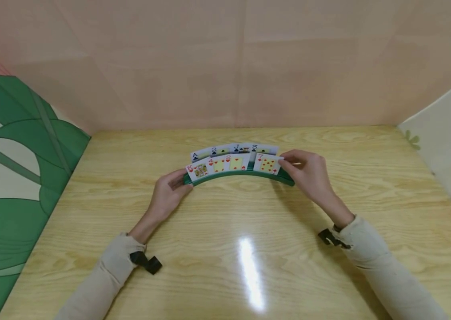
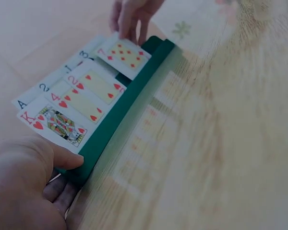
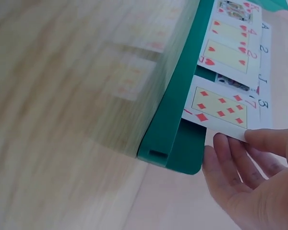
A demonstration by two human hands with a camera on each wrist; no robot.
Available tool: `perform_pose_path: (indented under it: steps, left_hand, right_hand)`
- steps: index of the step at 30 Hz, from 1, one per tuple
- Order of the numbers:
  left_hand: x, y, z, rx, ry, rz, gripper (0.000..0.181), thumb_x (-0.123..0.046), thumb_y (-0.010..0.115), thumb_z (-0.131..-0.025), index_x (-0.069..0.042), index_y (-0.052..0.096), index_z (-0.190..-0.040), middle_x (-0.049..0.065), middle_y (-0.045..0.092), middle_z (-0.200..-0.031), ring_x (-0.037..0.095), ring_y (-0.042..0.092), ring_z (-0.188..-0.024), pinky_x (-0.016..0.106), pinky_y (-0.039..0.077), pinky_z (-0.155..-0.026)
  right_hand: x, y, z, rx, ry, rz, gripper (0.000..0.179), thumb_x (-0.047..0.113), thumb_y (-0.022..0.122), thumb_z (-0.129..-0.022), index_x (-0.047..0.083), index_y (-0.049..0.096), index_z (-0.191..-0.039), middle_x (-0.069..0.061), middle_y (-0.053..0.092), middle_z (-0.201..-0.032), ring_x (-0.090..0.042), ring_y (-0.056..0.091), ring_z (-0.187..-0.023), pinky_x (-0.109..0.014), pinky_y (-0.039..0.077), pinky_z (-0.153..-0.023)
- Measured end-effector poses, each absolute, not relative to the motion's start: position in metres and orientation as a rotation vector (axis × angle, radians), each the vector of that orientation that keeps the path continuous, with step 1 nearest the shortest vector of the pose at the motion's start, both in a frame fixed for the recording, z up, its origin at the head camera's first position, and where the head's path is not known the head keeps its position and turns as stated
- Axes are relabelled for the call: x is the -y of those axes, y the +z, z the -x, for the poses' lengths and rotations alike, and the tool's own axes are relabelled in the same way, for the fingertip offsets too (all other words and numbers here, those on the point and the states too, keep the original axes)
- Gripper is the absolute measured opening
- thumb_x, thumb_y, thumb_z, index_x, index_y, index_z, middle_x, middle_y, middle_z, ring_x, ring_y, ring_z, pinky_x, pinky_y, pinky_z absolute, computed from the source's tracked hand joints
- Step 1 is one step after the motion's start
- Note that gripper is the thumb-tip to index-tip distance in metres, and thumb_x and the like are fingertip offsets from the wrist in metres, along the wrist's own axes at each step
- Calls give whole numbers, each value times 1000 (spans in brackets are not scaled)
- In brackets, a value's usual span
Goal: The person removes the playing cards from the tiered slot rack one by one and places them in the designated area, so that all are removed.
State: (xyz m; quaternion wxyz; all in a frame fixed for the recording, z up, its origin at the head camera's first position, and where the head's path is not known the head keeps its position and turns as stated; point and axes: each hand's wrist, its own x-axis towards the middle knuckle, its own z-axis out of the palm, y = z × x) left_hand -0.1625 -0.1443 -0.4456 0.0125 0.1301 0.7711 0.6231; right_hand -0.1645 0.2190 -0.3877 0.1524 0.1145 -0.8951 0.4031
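A curved green card holder stands on the table with two rows of playing cards. In its front row are the king of hearts, the four of hearts and the two of hearts, overlapping. After a gap comes the seven of diamonds, its outer edge pinched between thumb and fingers of my right hand. The back row shows an ace, a two, a jack and a three, all black. My left hand grips the holder's left end, thumb in front.
The wood-grain table extends toward me, with a bright light reflection on it. A pinkish wall covering rises behind the holder. Printed leaf panels stand at the left, and a flowered panel at the right.
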Motion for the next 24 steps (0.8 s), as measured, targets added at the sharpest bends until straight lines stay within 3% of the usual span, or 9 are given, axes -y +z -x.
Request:
perform_pose_path:
  steps: [5,11,18,24]
  left_hand:
    - [141,-430,155,-2424,1913,-405,42,11,66,-89,10,58,-130,26,60,-131,34,59,-123,38,49,-102]
    - [145,-452,167,-2435,1926,-403,43,9,67,-89,8,58,-132,25,60,-132,33,58,-124,38,48,-103]
    - [147,-459,169,-2426,1941,-412,45,3,69,-91,2,59,-134,20,60,-134,28,58,-125,33,49,-103]
    - [147,-458,168,-2440,1939,-444,44,3,70,-90,0,60,-133,18,62,-132,27,60,-123,29,50,-100]
  right_hand:
    - [-221,-385,163,2527,1118,-384,14,6,69,-93,-4,72,-103,-18,74,-93,-28,72,-82,-7,51,-65]
    - [-224,-378,163,2439,1030,-463,13,6,67,-94,-5,70,-101,-18,73,-93,-27,72,-80,-3,47,-69]
    - [-227,-366,158,2276,1042,-481,23,-2,66,-93,-5,65,-116,-17,71,-92,-17,65,-79,-7,50,-74]
    - [-231,-358,154,2210,995,-499,10,-4,63,-94,-4,68,-102,-14,72,-96,-17,65,-81,-9,48,-75]
